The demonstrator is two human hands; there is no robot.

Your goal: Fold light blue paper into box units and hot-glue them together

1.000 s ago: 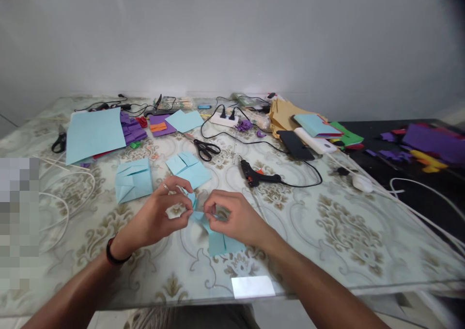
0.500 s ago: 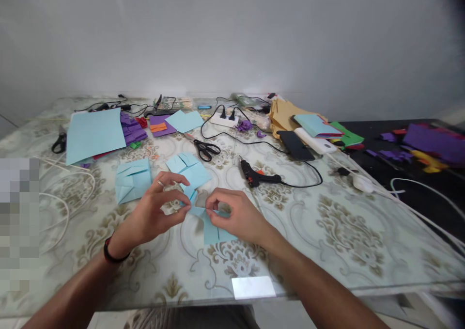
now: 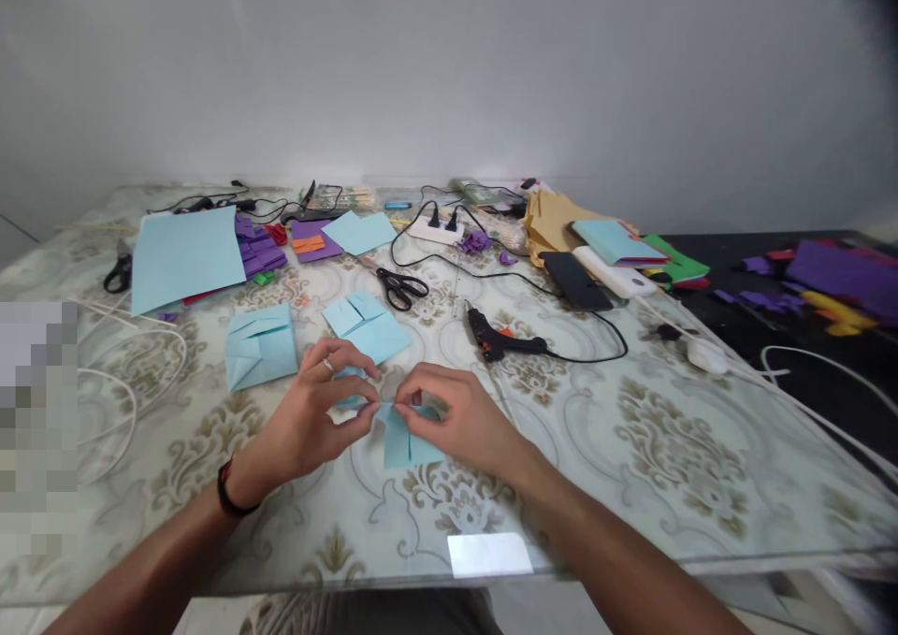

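Note:
Low over the table, a folded piece of light blue paper (image 3: 407, 443) hangs between my two hands. My left hand (image 3: 329, 401), with a ring and a dark wristband, pinches its upper left edge between thumb and forefinger. Close beside that grip, my right hand (image 3: 456, 415) pinches the same edge, and its fingers cover the paper's right part. Just beyond the hands lies a slit and folded blue paper (image 3: 369, 328). A second folded blue piece (image 3: 261, 347) rests left of it.
Right of my hands lies a black glue gun (image 3: 501, 338) with its cord. Black-handled scissors (image 3: 401, 289), a white power strip (image 3: 436, 230), a dark phone (image 3: 575, 280) and a large blue sheet (image 3: 188, 259) lie farther back. White cables (image 3: 130, 382) loop at the left.
My left hand has moved slightly right, closer to my right hand. Both still pinch the paper, whose lower part has shifted a little to the left.

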